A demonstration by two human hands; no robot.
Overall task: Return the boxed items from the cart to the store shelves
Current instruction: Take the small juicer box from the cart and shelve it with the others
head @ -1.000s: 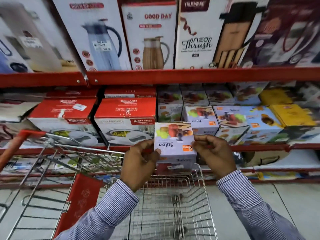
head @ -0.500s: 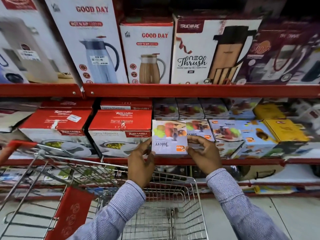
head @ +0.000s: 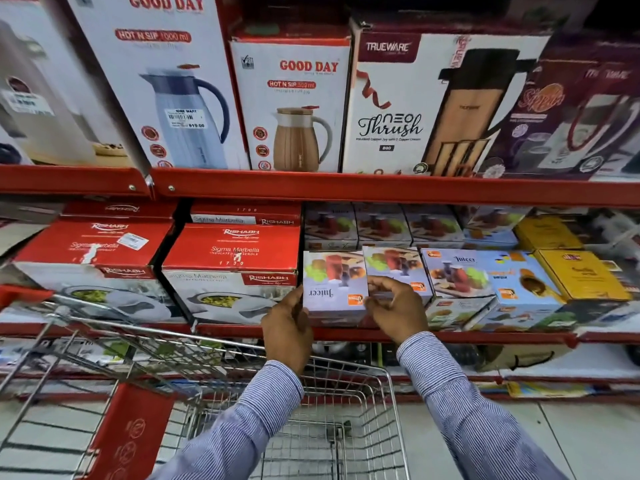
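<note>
You are near the end of this placement. To the left of the Juicer box (head: pixel 334 284) stand two red Rishabh cartons (head: pixel 230 268), the nearer one just beside it. The Juicer box itself sits at the front of the middle shelf (head: pixel 450 336), its print upside down to you. Your left hand (head: pixel 288 329) presses its left side with the fingers spread along the edge, and your right hand (head: pixel 398 311) clamps its right side, fingers curled over the top corner, so both hands are on the box. To the right of it a matching juicer box (head: pixel 398 268) touches it, then a row of blue ones (head: pixel 460 275), then yellow cartons (head: pixel 581 275). The box looks seated or almost so; what is left is likely a last push back into line and letting go. Below the box, the cart (head: pixel 391 403) shows bare wire where you can see its basket, though your arms hide part of it, so whether more boxes wait there cannot be told.
</note>
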